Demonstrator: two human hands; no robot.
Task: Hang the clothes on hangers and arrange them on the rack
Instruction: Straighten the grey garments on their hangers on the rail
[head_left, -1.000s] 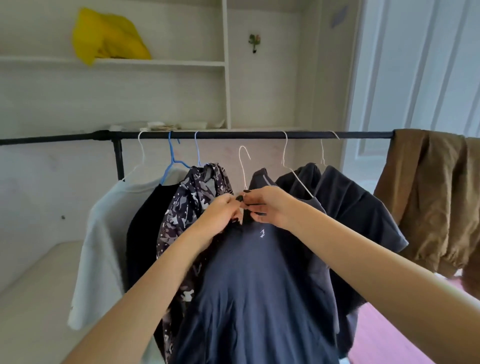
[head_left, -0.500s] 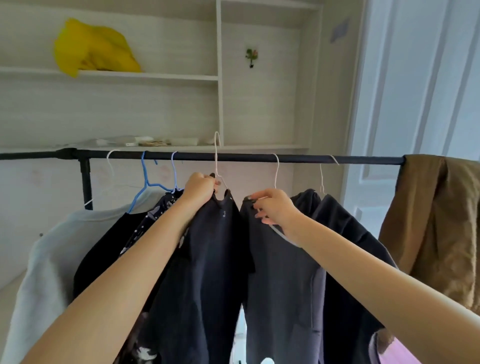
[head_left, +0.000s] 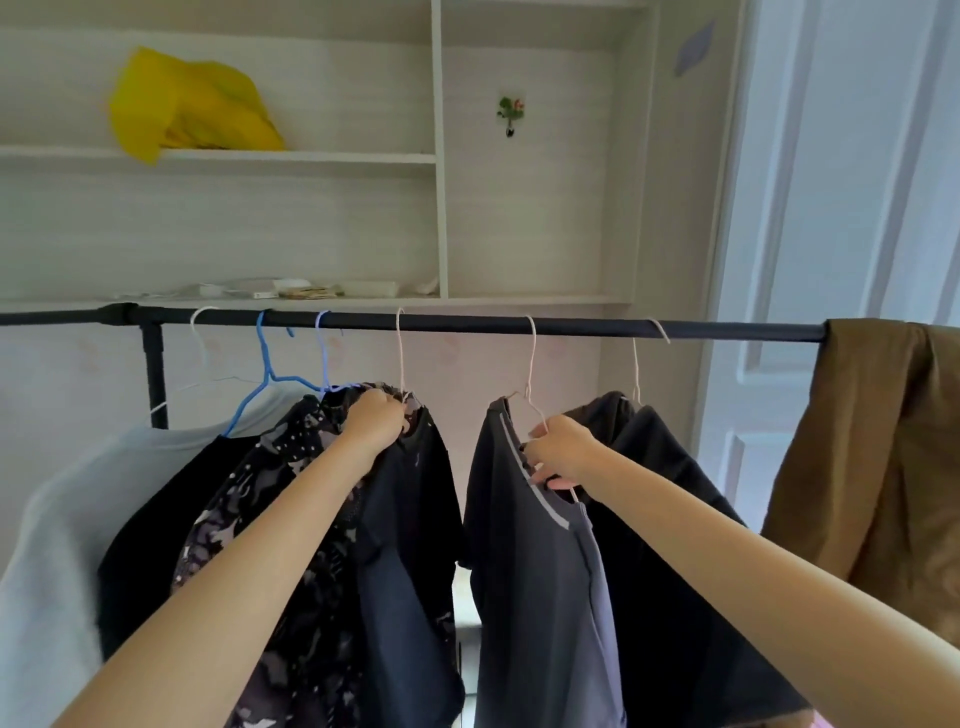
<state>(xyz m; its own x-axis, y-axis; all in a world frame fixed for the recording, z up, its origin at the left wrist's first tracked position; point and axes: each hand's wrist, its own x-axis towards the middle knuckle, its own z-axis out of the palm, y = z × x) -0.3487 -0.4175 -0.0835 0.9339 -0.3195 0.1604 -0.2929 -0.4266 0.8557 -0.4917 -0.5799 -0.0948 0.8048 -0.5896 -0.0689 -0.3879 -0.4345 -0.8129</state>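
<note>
Fingers of left hand (head_left: 375, 427) clamped on collar of navy shirt (head_left: 410, 545), hung by pink hanger (head_left: 400, 353) on rack rail (head_left: 467, 323). Right hand (head_left: 563, 453) pinches neighbouring grey-trimmed shirt (head_left: 540, 582) at neckline.

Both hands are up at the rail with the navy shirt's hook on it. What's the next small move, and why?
Probably let go with the left hand: the navy shirt it grips at the collar already has its hanger hook over the rail. The right hand holds the neighbouring dark shirt aside, leaving a gap.
</note>
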